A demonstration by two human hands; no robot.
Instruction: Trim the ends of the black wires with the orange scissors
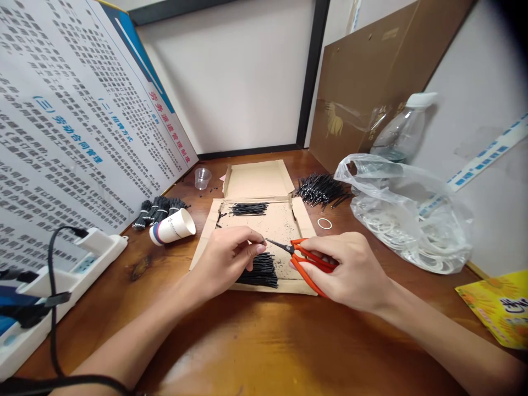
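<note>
My right hand [350, 269] grips a pair of orange-handled scissors [307, 261], whose dark tips point left at my other hand's fingertips. My left hand [231, 256] is closed in a pinch above the cardboard box; a small dark end shows at its fingertips, too little to name. Under and beside that hand lies a row of short black wire-like pieces [262, 272]. A smaller row of black pieces [248, 209] rests farther back in the flat open cardboard box [284, 220]. Dark crumbs are scattered on the cardboard.
At right sit a loose heap of black pieces [322, 190], a white ring [324, 223], a plastic bag of white rings [408, 220] and a bottle [402, 129]. On the left are tied black bundles [159, 210], a tipped paper cup [173, 227], a plastic cup [202, 179] and a power strip [70, 297].
</note>
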